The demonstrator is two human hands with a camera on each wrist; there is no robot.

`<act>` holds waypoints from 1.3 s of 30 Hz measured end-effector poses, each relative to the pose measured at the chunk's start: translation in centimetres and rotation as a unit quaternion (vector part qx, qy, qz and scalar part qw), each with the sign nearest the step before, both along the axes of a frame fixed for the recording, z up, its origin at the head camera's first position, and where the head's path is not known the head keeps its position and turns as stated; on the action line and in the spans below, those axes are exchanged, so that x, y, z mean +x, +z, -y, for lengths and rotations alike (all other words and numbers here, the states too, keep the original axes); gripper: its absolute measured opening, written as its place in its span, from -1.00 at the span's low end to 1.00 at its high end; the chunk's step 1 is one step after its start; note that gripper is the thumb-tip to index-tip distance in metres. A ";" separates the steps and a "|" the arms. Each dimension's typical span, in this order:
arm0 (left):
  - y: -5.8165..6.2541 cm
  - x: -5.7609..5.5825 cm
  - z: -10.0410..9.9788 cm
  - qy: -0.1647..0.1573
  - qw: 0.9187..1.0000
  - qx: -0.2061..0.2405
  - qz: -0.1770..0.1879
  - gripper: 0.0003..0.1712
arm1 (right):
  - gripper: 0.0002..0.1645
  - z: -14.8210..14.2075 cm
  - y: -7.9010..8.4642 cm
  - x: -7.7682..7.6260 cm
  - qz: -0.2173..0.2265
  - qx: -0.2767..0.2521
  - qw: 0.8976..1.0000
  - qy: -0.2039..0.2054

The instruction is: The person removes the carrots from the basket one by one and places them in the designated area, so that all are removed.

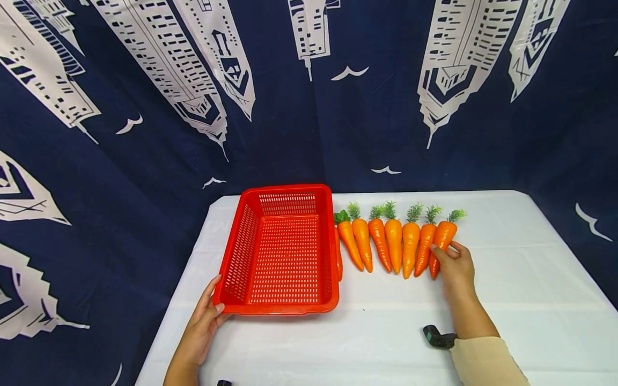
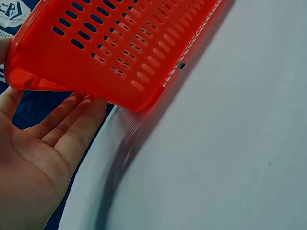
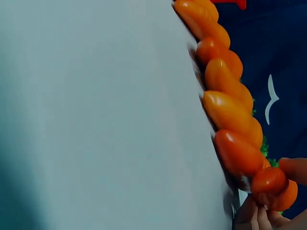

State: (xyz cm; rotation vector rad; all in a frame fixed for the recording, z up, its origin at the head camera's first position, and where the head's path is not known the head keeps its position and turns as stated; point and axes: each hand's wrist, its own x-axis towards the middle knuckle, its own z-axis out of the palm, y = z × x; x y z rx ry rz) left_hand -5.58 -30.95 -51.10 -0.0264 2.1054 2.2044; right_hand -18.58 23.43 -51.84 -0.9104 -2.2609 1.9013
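A red plastic basket (image 1: 277, 309) with slotted walls stands on the table, nothing inside it. My left hand (image 1: 205, 321) holds its near left corner, thumb on the rim and fingers along the outside; the left wrist view shows those fingers (image 2: 79, 134) under the rim. To the basket's right runs a row of several orange carrots (image 1: 410, 244) with green tops, tips toward me. My right hand (image 1: 457, 268) pinches the rightmost carrot (image 1: 445, 231) between thumb and fingers. In the right wrist view this carrot (image 3: 268, 184) overlaps its neighbour. Another carrot (image 1: 339, 257) is partly hidden by the basket's right wall.
A white cloth covers the table (image 1: 386, 343). Behind it hangs a dark blue curtain (image 1: 309, 134) printed with white buildings and birds. A black camera mount (image 1: 438, 338) sits by my right wrist.
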 end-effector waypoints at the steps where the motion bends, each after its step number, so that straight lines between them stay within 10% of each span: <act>1: 0.0 0.0 0.0 0.000 1.000 0.000 -0.001 -0.26 | -0.02 -0.2 -0.1 0.0 0.007 0.018 1.000 0.014; 21: 0.1 -0.1 -0.2 0.006 1.000 -0.005 0.006 -0.26 | 0.03 -1.6 0.1 0.1 0.040 0.150 0.978 0.137; 39: -0.1 -0.1 -0.1 0.006 1.000 -0.007 0.004 -0.25 | 0.02 -1.6 0.3 0.7 0.049 0.213 0.964 0.153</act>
